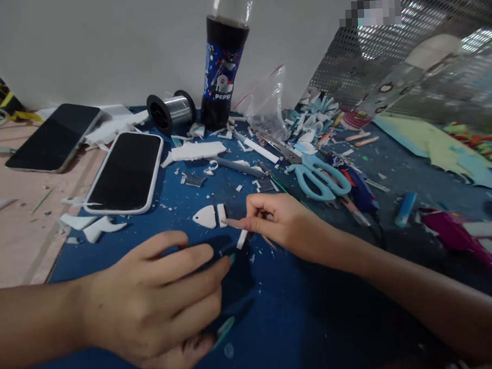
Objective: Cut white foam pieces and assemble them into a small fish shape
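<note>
On the blue mat lies a small white fish-head-shaped piece (204,217) with a dark eye dot. Just right of it stands a narrow white strip (222,215), apart from the head by a thin gap. My right hand (274,221) is closed in a pinch, its long thumbnail reaching the strip's right edge; whatever is between the fingers is hidden. Below those fingers a second white strip (242,239) rests partly covered. My left hand (161,297) hovers nearer to me, fingers apart and loosely bent, long teal nails showing, with nothing visible in it.
Two phones (125,173) lie at left, a wire spool (171,111) and Pepsi bottle (223,71) behind. Blue-handled scissors (319,178), a plastic bag (267,107) and white scraps (198,150) spread across the back. A magenta tool (460,235) and coloured sheet (427,138) are at right.
</note>
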A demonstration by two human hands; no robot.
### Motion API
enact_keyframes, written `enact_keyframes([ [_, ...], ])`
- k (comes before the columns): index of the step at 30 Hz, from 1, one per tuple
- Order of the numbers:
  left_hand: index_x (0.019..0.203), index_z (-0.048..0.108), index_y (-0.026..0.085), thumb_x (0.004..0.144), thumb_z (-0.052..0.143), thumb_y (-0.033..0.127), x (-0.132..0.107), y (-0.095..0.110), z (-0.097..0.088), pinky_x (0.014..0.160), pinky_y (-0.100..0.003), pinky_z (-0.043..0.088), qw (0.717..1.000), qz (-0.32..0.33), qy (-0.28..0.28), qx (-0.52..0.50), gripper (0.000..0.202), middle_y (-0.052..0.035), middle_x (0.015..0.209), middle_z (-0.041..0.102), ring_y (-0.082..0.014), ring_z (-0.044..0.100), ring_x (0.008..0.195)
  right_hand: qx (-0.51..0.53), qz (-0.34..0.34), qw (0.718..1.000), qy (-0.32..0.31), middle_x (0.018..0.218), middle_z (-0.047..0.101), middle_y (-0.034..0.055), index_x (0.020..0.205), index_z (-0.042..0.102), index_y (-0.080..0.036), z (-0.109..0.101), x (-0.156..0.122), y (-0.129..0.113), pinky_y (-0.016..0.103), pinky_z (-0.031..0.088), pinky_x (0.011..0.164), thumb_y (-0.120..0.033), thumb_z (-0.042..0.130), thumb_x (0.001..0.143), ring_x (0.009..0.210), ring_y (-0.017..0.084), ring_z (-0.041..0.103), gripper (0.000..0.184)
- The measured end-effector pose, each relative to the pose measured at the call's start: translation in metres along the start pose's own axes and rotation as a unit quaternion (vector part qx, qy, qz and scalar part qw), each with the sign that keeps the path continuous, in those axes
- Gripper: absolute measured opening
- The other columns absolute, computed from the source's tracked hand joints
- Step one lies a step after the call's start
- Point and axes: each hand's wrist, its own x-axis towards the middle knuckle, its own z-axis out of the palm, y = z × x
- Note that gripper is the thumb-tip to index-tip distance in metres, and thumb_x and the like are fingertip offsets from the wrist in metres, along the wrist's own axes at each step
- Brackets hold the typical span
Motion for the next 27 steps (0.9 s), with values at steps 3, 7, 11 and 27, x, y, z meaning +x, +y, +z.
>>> enact_keyframes([
  [3, 0.090, 0.068, 0.021, 0.087, 0.047, 0.032, 0.003, -0.001, 0.002, 0.081, -0.040, 0.044, 0.999, -0.022, -0.016, -0.023, 0.024, -0.0015, 0.114, 0.074, -0.0245, 0.062, 0.101, -0.014, -0.011, 1.000, 0.009, 0.046, 0.034, -0.0097, 0.061, 0.045, -0.019, 0.000, 0.001, 0.001, 0.021, 0.021, 0.042, -0.041, 0.065, 0.087, 0.043, 0.005, 0.031, 0.040],
  [7, 0.091, 0.069, 0.018, 0.085, 0.048, 0.030, 0.009, -0.003, 0.000, 0.078, -0.037, 0.047, 0.999, -0.023, -0.021, -0.029, 0.024, -0.0042, 0.111, 0.075, -0.0245, 0.065, 0.097, -0.016, -0.031, 0.999, 0.009, 0.048, 0.033, -0.0095, 0.061, 0.044, -0.019, 0.000, 0.001, 0.002, 0.021, 0.024, 0.044, -0.038, 0.065, 0.087, 0.046, 0.005, 0.031, 0.039],
  [11, 0.093, 0.068, 0.017, 0.084, 0.050, 0.029, 0.015, -0.007, -0.005, 0.075, -0.036, 0.049, 0.998, -0.024, -0.030, -0.047, 0.023, -0.0055, 0.109, 0.076, -0.0245, 0.067, 0.093, -0.015, -0.042, 0.999, 0.008, 0.049, 0.033, -0.0097, 0.061, 0.043, -0.019, 0.000, 0.001, 0.003, 0.021, 0.025, 0.045, -0.036, 0.064, 0.088, 0.046, 0.005, 0.030, 0.038],
  [27, 0.099, 0.062, 0.015, 0.086, 0.044, 0.027, 0.013, -0.005, 0.002, 0.079, -0.040, 0.042, 0.995, -0.053, -0.039, -0.076, 0.026, -0.0082, 0.113, 0.074, -0.0262, 0.065, 0.097, 0.006, -0.054, 0.998, 0.038, 0.051, 0.050, -0.0068, 0.064, 0.055, -0.018, -0.001, 0.002, 0.002, 0.022, 0.031, 0.046, -0.036, 0.072, 0.082, 0.045, 0.006, 0.040, 0.031],
])
